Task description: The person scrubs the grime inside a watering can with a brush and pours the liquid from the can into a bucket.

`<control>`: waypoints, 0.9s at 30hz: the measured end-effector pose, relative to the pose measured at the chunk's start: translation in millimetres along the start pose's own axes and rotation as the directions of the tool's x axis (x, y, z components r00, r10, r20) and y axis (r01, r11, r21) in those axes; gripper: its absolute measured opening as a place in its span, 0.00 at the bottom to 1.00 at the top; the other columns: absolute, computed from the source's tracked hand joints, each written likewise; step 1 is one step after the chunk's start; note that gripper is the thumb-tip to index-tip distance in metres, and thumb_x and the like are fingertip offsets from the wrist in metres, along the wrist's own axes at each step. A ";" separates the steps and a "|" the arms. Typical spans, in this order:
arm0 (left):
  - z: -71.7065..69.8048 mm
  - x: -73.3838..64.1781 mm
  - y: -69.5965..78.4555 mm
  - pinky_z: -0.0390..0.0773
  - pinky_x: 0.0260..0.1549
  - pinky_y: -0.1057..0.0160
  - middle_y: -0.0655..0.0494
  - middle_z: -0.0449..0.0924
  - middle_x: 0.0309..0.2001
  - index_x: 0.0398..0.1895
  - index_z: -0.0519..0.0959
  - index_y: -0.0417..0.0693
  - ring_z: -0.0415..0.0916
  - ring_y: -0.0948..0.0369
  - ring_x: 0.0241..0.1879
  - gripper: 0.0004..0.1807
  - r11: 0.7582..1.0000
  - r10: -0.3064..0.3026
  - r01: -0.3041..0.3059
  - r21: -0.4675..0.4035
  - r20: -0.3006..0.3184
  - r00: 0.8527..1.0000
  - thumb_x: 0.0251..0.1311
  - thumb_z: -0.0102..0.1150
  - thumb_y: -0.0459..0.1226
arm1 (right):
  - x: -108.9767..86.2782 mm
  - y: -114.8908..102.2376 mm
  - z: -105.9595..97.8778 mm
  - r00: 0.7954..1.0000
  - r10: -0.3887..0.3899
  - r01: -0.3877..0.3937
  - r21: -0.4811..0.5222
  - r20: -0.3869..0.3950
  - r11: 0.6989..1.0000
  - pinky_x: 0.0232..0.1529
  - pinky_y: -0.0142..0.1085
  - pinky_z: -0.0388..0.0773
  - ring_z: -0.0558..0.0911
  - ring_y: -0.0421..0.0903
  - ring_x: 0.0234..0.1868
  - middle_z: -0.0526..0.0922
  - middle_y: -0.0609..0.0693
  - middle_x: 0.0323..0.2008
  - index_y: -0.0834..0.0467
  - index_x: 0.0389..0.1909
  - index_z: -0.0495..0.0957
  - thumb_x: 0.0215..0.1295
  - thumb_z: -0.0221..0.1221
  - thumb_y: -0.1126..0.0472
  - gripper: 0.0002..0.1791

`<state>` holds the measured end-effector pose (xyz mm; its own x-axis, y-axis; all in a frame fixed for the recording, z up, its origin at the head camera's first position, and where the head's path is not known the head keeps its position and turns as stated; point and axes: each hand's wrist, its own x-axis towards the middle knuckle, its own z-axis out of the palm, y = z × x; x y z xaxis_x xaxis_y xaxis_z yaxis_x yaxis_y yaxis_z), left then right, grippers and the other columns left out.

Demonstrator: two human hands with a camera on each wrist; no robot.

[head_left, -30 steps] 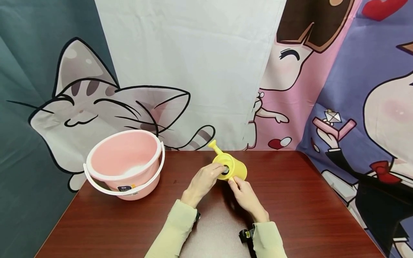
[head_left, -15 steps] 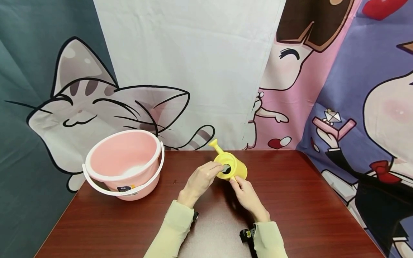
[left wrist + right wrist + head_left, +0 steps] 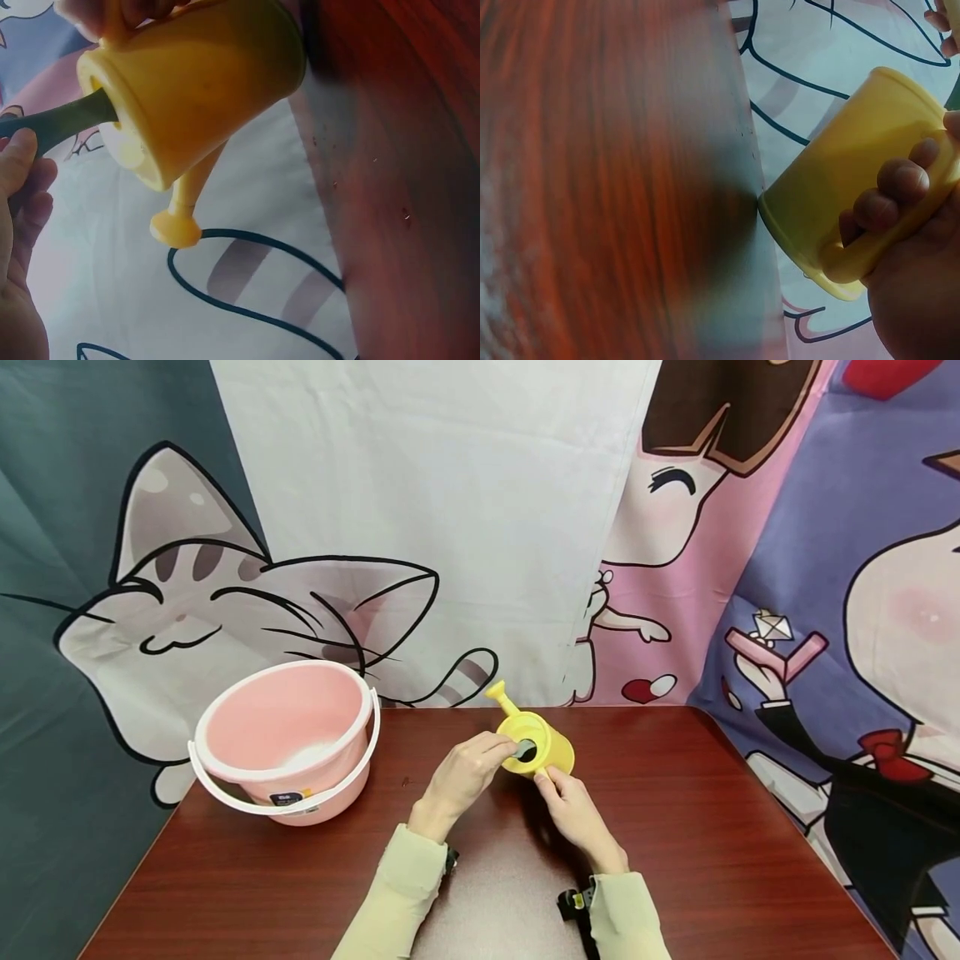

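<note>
A yellow watering can (image 3: 557,750) is tilted so that its round opening faces me, its spout pointing up and left. My right hand (image 3: 579,821) grips the can's handle, with fingers (image 3: 900,180) curled round it in the right wrist view. At the opening, my left hand (image 3: 463,781) pinches a flat, grey-green handle-like piece (image 3: 71,122) between thumb and fingers. Its far end goes inside the can and is hidden, so its kind cannot be told. Whether the can's base touches the table is unclear.
A pink bucket (image 3: 345,781) with a white carrying handle (image 3: 247,811) stands on the left of the reddish-brown table (image 3: 697,827). Behind the table's back edge hangs a printed cloth (image 3: 450,485) with cartoon figures.
My left hand has drawn back slightly to the left, and more of the grey-green piece shows outside the opening. The right hand keeps its grip on the can, which has barely moved.
</note>
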<state>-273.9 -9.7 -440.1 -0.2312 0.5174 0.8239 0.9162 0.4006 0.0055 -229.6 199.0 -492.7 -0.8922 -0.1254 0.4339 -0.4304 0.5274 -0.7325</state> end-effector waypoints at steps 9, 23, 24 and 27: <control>13.5 -3.5 -6.2 0.75 0.44 0.71 0.58 0.83 0.40 0.39 0.85 0.43 0.78 0.62 0.40 0.11 0.999 0.032 -0.031 0.022 -0.017 0.999 0.54 0.66 0.23 | -0.3 0.0 2.9 1.000 -0.005 0.005 -0.023 0.003 1.000 0.24 0.32 0.64 0.64 0.37 0.22 0.59 0.37 0.19 0.49 0.21 0.65 0.74 0.52 0.60 0.18; 23.3 -1.6 -5.1 0.73 0.44 0.66 0.59 0.82 0.38 0.38 0.84 0.44 0.76 0.61 0.39 0.08 0.997 0.021 -0.023 0.080 0.019 1.000 0.57 0.62 0.26 | -0.8 -2.0 3.0 1.000 -0.017 0.017 -0.042 0.013 0.999 0.25 0.32 0.65 0.65 0.36 0.22 0.59 0.35 0.18 0.48 0.22 0.66 0.74 0.53 0.60 0.17; 22.8 -1.9 -5.0 0.73 0.44 0.66 0.58 0.82 0.38 0.38 0.84 0.44 0.76 0.61 0.39 0.08 0.996 0.022 -0.024 0.082 0.021 1.000 0.57 0.62 0.26 | -1.1 -2.3 3.0 1.000 -0.018 0.019 -0.040 0.013 0.999 0.25 0.32 0.65 0.65 0.36 0.22 0.59 0.35 0.18 0.48 0.22 0.65 0.74 0.53 0.60 0.17; 20.8 -2.2 -5.1 0.73 0.44 0.66 0.58 0.82 0.38 0.38 0.84 0.43 0.76 0.60 0.39 0.08 0.996 0.030 -0.031 0.078 0.016 0.999 0.57 0.62 0.25 | -0.8 -2.4 3.4 1.000 -0.023 0.023 -0.039 0.013 0.999 0.24 0.32 0.64 0.64 0.36 0.21 0.58 0.35 0.18 0.48 0.21 0.65 0.73 0.53 0.60 0.18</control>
<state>-284.8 2.8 -453.7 -0.2090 0.5413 0.8145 0.8948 0.4419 -0.0640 -228.3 195.0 -493.1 -0.8838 -0.1485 0.4437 -0.4456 0.5563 -0.7014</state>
